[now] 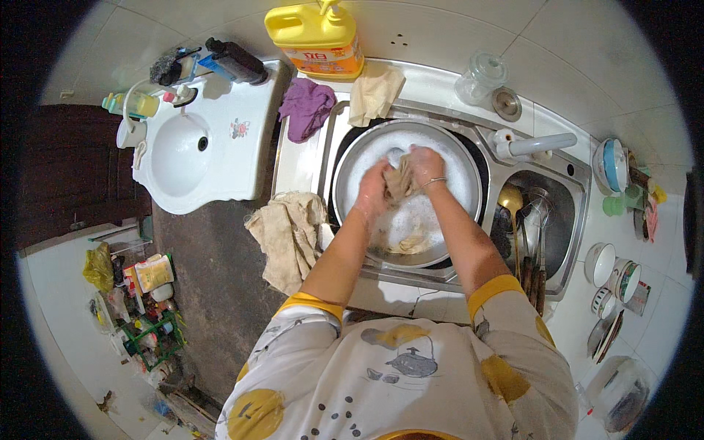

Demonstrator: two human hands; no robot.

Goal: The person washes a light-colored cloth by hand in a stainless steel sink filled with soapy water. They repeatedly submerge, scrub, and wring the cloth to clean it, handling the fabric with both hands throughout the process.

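A wide metal basin (345, 209) full of white suds sits over the left bowl of the sink. Above the foamy water, my left hand (374, 187) and my right hand (427, 165) are closed on a wet beige cloth (399, 180), bunched up between them. Foam clings to my fingers and hides some of them. Part of another pale cloth (412, 245) shows through the suds at the basin's near side; whether it joins the held one, I cannot tell.
Right of the basin, the second sink bowl holds a golden ladle (511, 198) and other long-handled utensils under the faucet (543, 144). A purple cloth (306, 108), a cream cloth (375, 92), a yellow jug (317, 40) and a glass jar (482, 77) line the back. Beige cloth (287, 238) drapes left.
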